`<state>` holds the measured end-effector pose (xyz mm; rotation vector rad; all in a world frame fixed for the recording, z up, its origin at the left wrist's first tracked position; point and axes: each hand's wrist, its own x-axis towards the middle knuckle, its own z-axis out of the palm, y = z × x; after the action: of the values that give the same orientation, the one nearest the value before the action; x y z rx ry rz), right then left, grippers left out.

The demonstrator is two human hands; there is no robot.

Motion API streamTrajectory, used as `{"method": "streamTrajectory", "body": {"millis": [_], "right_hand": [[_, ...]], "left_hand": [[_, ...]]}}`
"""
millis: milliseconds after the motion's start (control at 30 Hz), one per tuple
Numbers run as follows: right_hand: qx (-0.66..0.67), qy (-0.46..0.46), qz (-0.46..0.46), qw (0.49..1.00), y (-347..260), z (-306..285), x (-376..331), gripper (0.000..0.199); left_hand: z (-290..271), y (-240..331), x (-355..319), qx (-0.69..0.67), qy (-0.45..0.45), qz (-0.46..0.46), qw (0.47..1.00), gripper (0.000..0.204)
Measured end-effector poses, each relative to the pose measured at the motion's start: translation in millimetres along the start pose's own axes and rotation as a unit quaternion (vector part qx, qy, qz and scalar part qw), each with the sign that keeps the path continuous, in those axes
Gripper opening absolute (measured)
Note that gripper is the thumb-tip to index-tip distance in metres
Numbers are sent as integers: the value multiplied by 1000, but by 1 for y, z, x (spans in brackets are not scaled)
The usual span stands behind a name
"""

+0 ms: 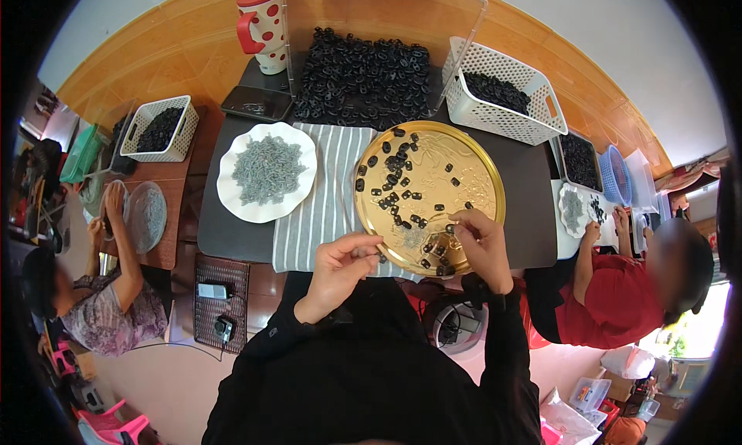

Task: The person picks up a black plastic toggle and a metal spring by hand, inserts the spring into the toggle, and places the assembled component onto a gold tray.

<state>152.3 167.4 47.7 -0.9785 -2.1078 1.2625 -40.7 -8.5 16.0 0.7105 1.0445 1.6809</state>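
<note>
Over the near left rim of a round gold tray (501, 182), my left hand (338, 271) is closed in a pinch, with a small dark piece (382, 257) at its fingertips. My right hand (484, 248) reaches over the tray's near right part, thumb and finger pinched on a small black plastic piece (450, 229). Similar black plastic pieces (396, 164) lie scattered in the tray, mostly on its left half. A little heap of grey screws (413, 236) sits between my hands. To the left, a white scalloped plate (228, 184) holds a large pile of grey screws (269, 171).
Beneath the tray lies a striped cloth (309, 240). Behind it, a clear bin holds many black pieces (363, 78), with a white basket (506, 113) at right. A phone (256, 103) and spotted tumbler (267, 32) stand back left. People work at both sides.
</note>
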Motion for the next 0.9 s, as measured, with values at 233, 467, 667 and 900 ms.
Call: {"method": "streamTrajectory", "body": {"millis": [233,467,667,900], "right_hand": [[-218,-2,-152,964,19,-1,9,15],[-271,90,-112,952,14,5,1,10],[-382,70,-129,913,13,12,4,14],[-366,23,-125,922,16,11,6,14]], "left_hand": [[4,-5,2,13,-1,-3,1000,29],[5,-8,1,18,15,-11,1000,28],[4,-9,1,5,11,-10,1000,28],[4,-8,0,7,18,-14,1000,27]]}}
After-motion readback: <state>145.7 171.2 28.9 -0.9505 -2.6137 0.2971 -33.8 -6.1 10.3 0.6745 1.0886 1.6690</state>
